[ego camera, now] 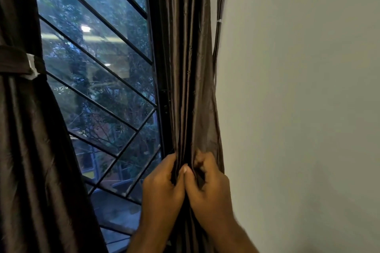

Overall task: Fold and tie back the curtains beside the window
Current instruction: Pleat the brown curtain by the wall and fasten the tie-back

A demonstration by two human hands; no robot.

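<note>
Two hands: left hand (162,183) and right hand (207,178) side by side, both gripping curtain (189,88) pleats
Other curtain (30,129): tied with band (16,61)

dim room by a barred window (96,80)

plain pale wall (298,108) on the right, unlit and greyish; dark window frame (158,67) with slanted metal bars (98,63) across the glass; outside, bluish dusk light, trees (115,6) and a lit building (86,34) beyond.

A home room: dark curtains (185,67) flank a barred window (98,88), plain wall (298,108)
</note>
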